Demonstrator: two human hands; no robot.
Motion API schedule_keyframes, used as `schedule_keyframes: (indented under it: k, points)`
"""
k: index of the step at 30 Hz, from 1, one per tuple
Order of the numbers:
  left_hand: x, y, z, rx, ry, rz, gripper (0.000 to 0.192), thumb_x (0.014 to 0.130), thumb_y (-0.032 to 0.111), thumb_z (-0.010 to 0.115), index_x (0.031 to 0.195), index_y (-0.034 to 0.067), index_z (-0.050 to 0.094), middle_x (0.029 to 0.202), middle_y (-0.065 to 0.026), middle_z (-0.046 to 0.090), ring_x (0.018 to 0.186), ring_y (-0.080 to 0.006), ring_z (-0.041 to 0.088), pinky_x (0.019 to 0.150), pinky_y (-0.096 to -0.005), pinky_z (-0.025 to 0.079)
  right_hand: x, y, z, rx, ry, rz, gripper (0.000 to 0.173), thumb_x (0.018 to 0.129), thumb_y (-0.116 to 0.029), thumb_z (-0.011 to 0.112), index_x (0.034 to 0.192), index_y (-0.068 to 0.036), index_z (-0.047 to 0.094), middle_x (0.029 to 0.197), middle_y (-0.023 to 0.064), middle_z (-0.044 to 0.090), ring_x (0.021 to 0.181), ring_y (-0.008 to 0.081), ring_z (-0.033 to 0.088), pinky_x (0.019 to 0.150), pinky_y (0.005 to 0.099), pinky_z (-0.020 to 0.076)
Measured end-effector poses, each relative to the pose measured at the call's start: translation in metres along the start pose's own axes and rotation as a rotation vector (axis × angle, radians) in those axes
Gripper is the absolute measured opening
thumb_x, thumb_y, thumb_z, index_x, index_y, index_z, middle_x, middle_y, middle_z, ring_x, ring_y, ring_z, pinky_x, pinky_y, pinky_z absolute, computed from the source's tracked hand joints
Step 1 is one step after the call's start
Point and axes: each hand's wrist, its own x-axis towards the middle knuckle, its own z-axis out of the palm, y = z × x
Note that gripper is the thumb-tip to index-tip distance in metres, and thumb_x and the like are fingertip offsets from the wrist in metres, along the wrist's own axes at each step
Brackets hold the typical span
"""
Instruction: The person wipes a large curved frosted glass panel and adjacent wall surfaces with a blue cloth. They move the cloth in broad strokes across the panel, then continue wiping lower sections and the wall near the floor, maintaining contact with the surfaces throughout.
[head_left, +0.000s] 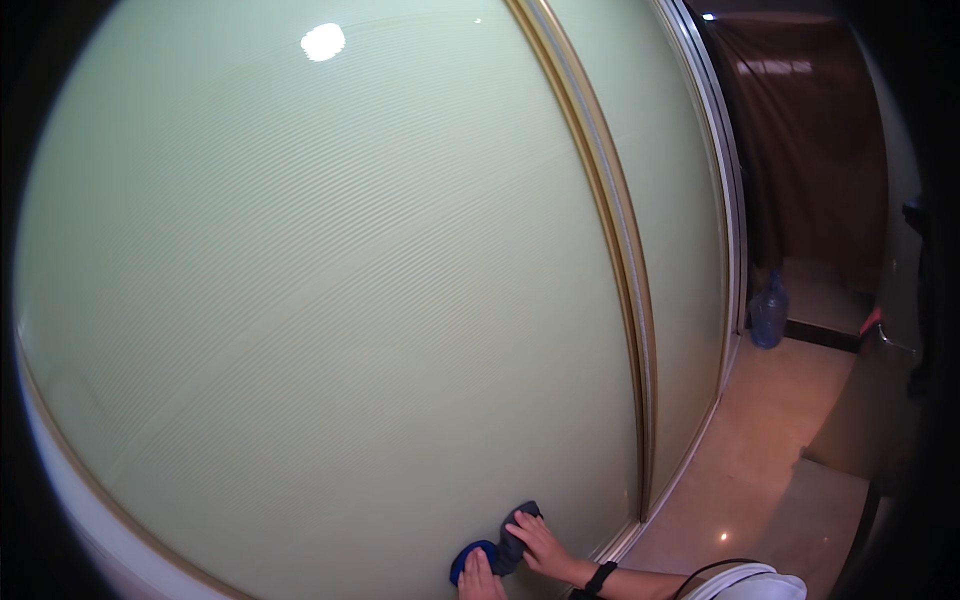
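Both hands are low on a large pale green glossy sliding door panel (337, 300) with fine ribbing. My left hand (480, 579) lies with its fingers extended over a blue rounded pad or cloth (457, 568), holding it against the panel. Just up and to the right, my right hand (541, 546) presses a dark grey cloth (513, 553) to the same surface, fingers spread across it. The grey cloth meets the blue piece; whether they are joined I cannot tell. A black band (601, 577) circles my right wrist.
A gold-edged door frame (619, 225) runs down right of the panel, beside a second green panel (679, 247). A blue plastic water bottle (769, 319) stands on the shiny tiled floor (780, 397). Behind it hangs a brown curtain (821, 157).
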Motion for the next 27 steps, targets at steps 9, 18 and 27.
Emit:
schedule_keyframes:
  k: [9,18,27]
  points:
    - [0.107,0.082,0.018,-0.036,0.198,0.389,0.083,0.08,0.004,0.067,0.146,-0.014,0.021,0.144,-0.0239,0.046,0.127,-0.0425,0.05,0.103,-0.047,0.042,0.104,0.031,-0.118,-0.032,0.212,-0.017,0.066,0.076,0.014,0.045,0.139,-0.006,0.049,0.153,0.0196,0.038,0.143,0.0359,0.034,0.117,0.0508,0.0231]
    - [0.09,0.095,0.082,-0.015,-0.111,0.201,0.06,0.09,0.004,0.05,0.146,-0.007,0.031,0.141,-0.0268,0.047,0.128,-0.0396,0.048,0.104,-0.0452,0.041,0.042,0.073,-0.128,0.066,0.296,0.221,0.07,0.073,0.012,0.045,0.141,0.002,0.041,0.156,0.0254,0.026,0.146,0.0422,0.022,0.119,0.0476,0.0196]
    - [0.142,0.15,0.086,-0.093,-0.111,0.207,0.065,0.083,0.005,0.063,0.141,-0.009,0.036,0.137,-0.0286,0.05,0.124,-0.0404,0.053,0.097,-0.0444,0.048,0.068,0.104,-0.184,-0.009,0.243,0.115,0.067,0.077,0.01,0.042,0.143,0.0,0.042,0.156,0.0255,0.028,0.147,0.04,0.023,0.119,0.0496,0.0176]
